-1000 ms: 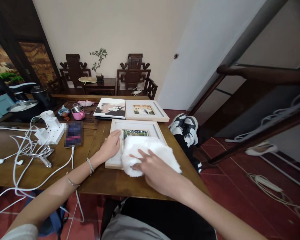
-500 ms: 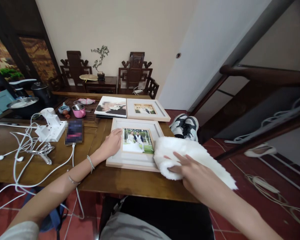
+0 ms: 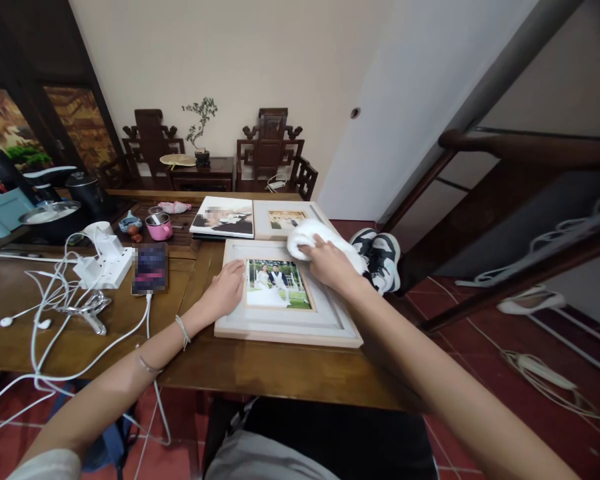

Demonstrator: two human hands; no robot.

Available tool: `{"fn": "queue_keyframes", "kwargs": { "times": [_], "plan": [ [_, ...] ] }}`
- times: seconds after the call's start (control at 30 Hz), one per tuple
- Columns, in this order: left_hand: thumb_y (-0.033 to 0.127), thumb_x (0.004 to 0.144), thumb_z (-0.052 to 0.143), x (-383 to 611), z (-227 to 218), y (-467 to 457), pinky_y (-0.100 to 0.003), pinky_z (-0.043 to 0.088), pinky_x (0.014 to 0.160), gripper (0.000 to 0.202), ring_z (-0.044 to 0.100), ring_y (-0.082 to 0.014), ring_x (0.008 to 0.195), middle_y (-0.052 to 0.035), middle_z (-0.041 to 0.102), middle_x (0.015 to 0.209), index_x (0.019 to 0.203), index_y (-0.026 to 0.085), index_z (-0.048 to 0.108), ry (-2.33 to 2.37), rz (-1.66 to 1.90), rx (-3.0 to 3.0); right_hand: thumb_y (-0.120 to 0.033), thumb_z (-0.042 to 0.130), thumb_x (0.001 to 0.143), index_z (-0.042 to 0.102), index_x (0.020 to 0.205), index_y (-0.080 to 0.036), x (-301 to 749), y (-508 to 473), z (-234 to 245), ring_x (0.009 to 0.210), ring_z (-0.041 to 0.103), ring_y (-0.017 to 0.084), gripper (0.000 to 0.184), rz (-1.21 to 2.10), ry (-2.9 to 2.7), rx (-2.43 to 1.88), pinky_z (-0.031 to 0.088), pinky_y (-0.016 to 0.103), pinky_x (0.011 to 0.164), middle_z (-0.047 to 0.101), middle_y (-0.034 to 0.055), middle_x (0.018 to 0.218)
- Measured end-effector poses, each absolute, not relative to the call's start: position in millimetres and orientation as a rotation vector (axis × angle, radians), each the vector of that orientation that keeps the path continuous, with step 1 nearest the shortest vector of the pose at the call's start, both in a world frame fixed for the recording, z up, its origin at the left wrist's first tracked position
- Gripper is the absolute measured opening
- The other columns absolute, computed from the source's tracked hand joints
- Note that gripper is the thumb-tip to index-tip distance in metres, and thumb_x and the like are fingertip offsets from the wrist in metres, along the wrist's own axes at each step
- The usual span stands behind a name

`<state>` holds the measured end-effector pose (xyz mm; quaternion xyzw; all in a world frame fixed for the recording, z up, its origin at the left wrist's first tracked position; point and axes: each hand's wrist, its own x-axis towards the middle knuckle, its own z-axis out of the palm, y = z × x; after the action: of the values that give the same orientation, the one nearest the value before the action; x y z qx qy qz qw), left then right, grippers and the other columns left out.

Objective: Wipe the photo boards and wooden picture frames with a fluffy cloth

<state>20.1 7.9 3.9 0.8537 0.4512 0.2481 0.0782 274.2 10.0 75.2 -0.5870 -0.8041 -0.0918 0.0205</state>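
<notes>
A pale wooden picture frame (image 3: pixel 290 338) lies on the table in front of me, with a photo (image 3: pixel 279 283) of two people in its middle. My left hand (image 3: pixel 229 287) rests on the frame's left side, fingers stretched out flat and thumb hidden. At the far right corner, my right hand (image 3: pixel 330 262) grips a fluffy white cloth (image 3: pixel 305 235), bunched over the frame's far edge. The cloth also covers part of a second frame (image 3: pixel 320 212) behind. To that one's left is a photo book or panel (image 3: pixel 224 217).
On the table's left are a phone (image 3: pixel 149 268) on a charging cable, a white power strip (image 3: pixel 115 267), tangled white cables and a pink cup (image 3: pixel 159 227). Black-and-white shoes (image 3: pixel 383 257) show beyond the right edge. A dark wooden rail (image 3: pixel 530 150) stands at right.
My right hand and the white cloth have moved away from me, from the frame's near right side to its far right corner. My left hand has stayed on the left side.
</notes>
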Motion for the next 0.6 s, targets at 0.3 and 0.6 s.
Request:
{"fn": "queue_keyframes", "kwargs": {
  "times": [0.3,0.6],
  "plan": [
    [0.018,0.094,0.036,19.8,3.2,10.5,-0.047,0.040,0.110,0.037,0.046,-0.0256,0.132,-0.0170,0.055,0.134,0.124,0.011,0.056,1.329,0.785,2.547,0.001,0.042,0.084,0.064,0.124,-0.020,190.5,35.6,69.3,0.143,0.027,0.027,0.050,-0.275,-2.710,-1.497,0.024,0.045,0.112,0.043,0.0045,0.151],
    [0.019,0.094,0.035,21.3,3.1,8.1,-0.046,0.039,0.111,0.038,0.046,-0.0265,0.133,-0.0185,0.053,0.137,0.126,0.009,0.054,1.376,0.786,2.505,0.004,0.040,0.078,0.069,0.116,-0.016,286.7,15.9,70.7,0.136,0.040,0.031,0.052,-0.288,-2.589,-1.859,0.030,0.054,0.108,0.055,0.0130,0.140]
  ]
}}
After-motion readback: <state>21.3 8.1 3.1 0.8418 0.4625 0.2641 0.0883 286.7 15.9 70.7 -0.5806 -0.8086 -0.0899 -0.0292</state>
